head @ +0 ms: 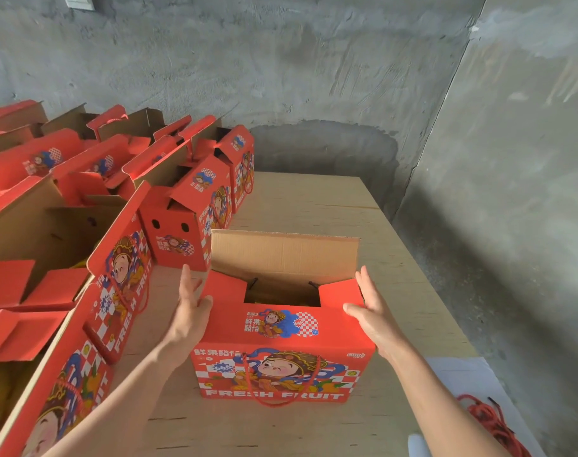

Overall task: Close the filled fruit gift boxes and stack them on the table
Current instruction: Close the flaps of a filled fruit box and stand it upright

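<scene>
A red fruit gift box (281, 354) is set near the front of a pale plywood table (314, 199), its brown far flap (284, 255) standing upright and its top not yet closed. It is pressed at either end by the left hand (188, 311) and the right hand (375, 316), fingers kept straight along the sides and thumbs laid on the near panel. Rows of open red boxes (188, 222) are ranged along the left, red cords (488, 420) are heaped by a white sheet (452, 374) at the lower right, and the table is enclosed by rough grey cement walls (281, 61) bearing a darker patch (324, 150).
</scene>
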Motion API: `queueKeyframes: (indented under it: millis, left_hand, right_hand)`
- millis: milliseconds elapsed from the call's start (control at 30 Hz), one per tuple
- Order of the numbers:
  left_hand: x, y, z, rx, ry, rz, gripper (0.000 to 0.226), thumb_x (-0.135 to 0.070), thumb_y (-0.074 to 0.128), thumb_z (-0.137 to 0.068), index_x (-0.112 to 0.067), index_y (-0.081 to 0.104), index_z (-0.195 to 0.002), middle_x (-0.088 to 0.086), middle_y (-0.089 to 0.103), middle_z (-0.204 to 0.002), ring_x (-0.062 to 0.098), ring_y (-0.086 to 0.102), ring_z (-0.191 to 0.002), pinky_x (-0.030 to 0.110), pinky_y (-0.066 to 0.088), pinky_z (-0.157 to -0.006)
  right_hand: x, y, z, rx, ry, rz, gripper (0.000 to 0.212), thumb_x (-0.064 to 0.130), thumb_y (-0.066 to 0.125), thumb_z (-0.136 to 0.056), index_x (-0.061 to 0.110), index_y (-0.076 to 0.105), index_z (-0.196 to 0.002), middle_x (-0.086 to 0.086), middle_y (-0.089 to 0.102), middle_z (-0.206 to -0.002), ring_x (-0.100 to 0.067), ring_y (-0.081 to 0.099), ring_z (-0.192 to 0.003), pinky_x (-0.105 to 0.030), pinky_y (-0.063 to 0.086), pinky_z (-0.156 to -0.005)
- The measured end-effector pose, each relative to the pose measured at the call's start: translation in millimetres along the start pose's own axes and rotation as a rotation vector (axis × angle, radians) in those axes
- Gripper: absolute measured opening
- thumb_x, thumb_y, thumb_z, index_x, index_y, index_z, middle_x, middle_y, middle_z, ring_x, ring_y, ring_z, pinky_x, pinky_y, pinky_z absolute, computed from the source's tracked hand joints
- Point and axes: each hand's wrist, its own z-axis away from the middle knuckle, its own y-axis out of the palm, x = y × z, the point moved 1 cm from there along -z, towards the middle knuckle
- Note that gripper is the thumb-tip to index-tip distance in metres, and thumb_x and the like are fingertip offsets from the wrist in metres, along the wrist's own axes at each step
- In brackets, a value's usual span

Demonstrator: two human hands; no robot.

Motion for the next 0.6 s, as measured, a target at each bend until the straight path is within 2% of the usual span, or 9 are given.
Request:
queueKeyframes:
  millis: [67,100,167,267,333,400,467,533,600]
  left_hand:
    - [0,1,2,-0.035,0.057,-0.032,0.079,0.006,0.035,-0.097,-0.030,-0.014,-0.147,0.012,0.018,-0.155,0.017,0.023,-0.139,0.054,0.032,-0.109]
    - [-1,2,4,-0.069,0.089,-0.062,0.082,0.006,0.038,-0.096,-0.029,-0.015,-0.147,0.013,0.021,-0.154,0.016,0.029,-0.135,0.055,0.036,-0.106]
    - [-1,2,6,-0.139,0.165,-0.145,0.089,0.007,0.046,-0.093,-0.028,-0.015,-0.147,0.017,0.026,-0.151,0.019,0.036,-0.130,0.055,0.038,-0.104]
    - [-2,2,10,-0.160,0.310,-0.253,0.102,0.007,0.062,-0.084,-0.032,-0.011,-0.145,0.019,0.023,-0.152,0.030,0.034,-0.136,0.048,0.035,-0.107]
    - [-4,1,12,-0.140,0.411,-0.381,0.106,-0.007,0.078,-0.073,-0.027,0.005,-0.148,0.010,0.024,-0.153,0.021,0.028,-0.139,0.041,0.030,-0.110]
    - [-4,1,11,-0.071,0.431,-0.515,0.099,-0.033,0.085,-0.063,-0.019,0.031,-0.145,0.000,0.029,-0.149,0.013,0.025,-0.138,0.035,0.023,-0.111]
    - [-3,2,9,-0.019,0.359,-0.563,0.086,-0.050,0.080,-0.063,-0.015,0.050,-0.135,-0.001,0.038,-0.145,0.017,0.030,-0.136,0.038,0.025,-0.112]
    - [-1,1,6,-0.039,0.347,-0.569,0.065,-0.045,0.074,-0.075,-0.012,0.057,-0.128,0.002,0.043,-0.141,0.022,0.036,-0.133,0.042,0.029,-0.111]
    - [-1,2,3,-0.080,0.377,-0.623,0.052,-0.032,0.072,-0.079,-0.011,0.059,-0.125,0.006,0.045,-0.141,0.026,0.036,-0.132,0.040,0.027,-0.110]
  right_hand:
    - [-5,-2,0,-0.022,-0.025,-0.012,0.082,-0.007,0.050,-0.091,0.029,0.007,-0.150,0.011,0.021,-0.151,0.022,0.041,-0.109,-0.005,0.043,-0.082]
    - [-7,-2,0,-0.026,-0.037,0.001,0.081,-0.006,0.052,-0.091,0.028,0.008,-0.150,0.010,0.023,-0.150,0.018,0.039,-0.113,-0.005,0.040,-0.085]
    - [-8,-6,-1,-0.015,-0.066,0.024,0.077,-0.005,0.055,-0.089,0.028,0.019,-0.148,0.008,0.031,-0.147,0.008,0.037,-0.120,-0.014,0.036,-0.094]
    - [-6,-13,-1,0.045,-0.123,0.018,0.055,-0.007,0.060,-0.084,0.028,0.045,-0.124,0.000,0.045,-0.141,0.007,0.056,-0.101,-0.012,0.048,-0.075]
    - [-4,-17,0,0.083,-0.134,0.080,0.048,-0.002,0.065,-0.083,0.024,0.047,-0.119,0.005,0.036,-0.147,0.000,0.051,-0.115,-0.015,0.050,-0.078]
    - [-2,-23,0,0.153,-0.116,0.172,0.055,0.010,0.071,-0.081,0.027,0.043,-0.125,0.013,0.024,-0.152,-0.007,0.037,-0.133,-0.026,0.046,-0.096]
    - [4,-32,-2,0.260,-0.084,0.333,0.070,0.028,0.076,-0.076,0.032,0.036,-0.133,0.020,0.013,-0.152,-0.004,0.022,-0.138,-0.034,0.033,-0.110]
    - [11,-39,-4,0.328,-0.108,0.522,0.076,0.042,0.074,-0.075,0.036,0.031,-0.137,0.026,0.007,-0.150,0.002,0.015,-0.135,-0.028,0.022,-0.110]
    - [15,-42,-7,0.311,-0.162,0.605,0.059,0.043,0.063,-0.086,0.039,0.035,-0.138,0.029,0.012,-0.149,0.005,0.019,-0.134,-0.022,0.020,-0.105]
